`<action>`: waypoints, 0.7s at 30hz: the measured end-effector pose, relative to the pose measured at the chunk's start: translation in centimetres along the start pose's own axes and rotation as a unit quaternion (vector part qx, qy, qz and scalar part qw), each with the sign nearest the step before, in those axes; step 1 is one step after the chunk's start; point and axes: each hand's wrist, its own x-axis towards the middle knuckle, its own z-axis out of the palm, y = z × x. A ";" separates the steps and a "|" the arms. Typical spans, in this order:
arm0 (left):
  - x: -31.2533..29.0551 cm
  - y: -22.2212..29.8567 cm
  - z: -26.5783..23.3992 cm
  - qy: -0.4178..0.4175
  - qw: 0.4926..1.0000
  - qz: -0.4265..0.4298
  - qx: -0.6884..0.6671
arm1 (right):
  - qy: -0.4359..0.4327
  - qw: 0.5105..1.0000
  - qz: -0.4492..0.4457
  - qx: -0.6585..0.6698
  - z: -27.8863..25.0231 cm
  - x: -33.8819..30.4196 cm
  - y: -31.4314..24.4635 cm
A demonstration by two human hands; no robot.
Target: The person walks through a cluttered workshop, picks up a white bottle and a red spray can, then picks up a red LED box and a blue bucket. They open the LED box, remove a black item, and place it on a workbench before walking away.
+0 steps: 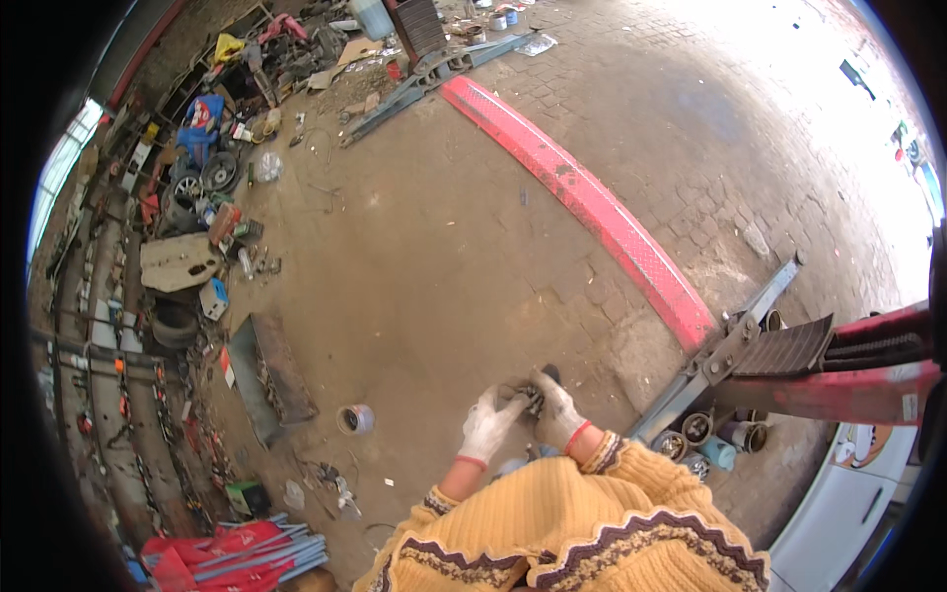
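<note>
White work gloves cover both my hands, which meet low in the middle of the head view, in front of my yellow knitted sweater [523, 503]. Between them is a small dark metal part [530, 397] with an uneven outline; its exact kind is too small to tell. My left hand [487, 426] closes on its left side with the fingertips. Around its right side my right hand [559, 414] is curled, thumb on top. A black rounded end [551, 373] sticks out beyond the right fingers; whether it belongs to the part is unclear.
A red floor ramp [582, 192] of a vehicle lift crosses ahead, with blue lift arms [681, 395] at its ends. Cans [697, 427] stand at right. At left lie a metal trough [271, 370], a round tin [355, 419], a tyre [175, 323] and scrap.
</note>
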 end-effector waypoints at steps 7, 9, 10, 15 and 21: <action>15.4 13.4 -3.3 -0.055 0.969 0.041 -0.237 | -0.136 0.961 0.082 0.228 3.3 12.1 -17.5; 20.7 15.9 -3.8 -0.034 0.969 0.011 -0.243 | -0.332 0.872 0.115 0.341 4.5 18.1 -21.5; 23.5 17.0 -4.0 -0.029 0.975 -0.011 -0.222 | -0.356 0.853 0.126 0.359 4.6 20.7 -23.8; 39.3 25.4 -5.1 -0.088 0.949 0.083 -0.290 | -0.129 0.969 0.089 0.191 6.6 32.2 -37.2; 56.2 41.3 -6.3 -0.178 0.963 0.189 -0.071 | 0.058 0.990 -0.012 0.125 10.3 39.4 -56.9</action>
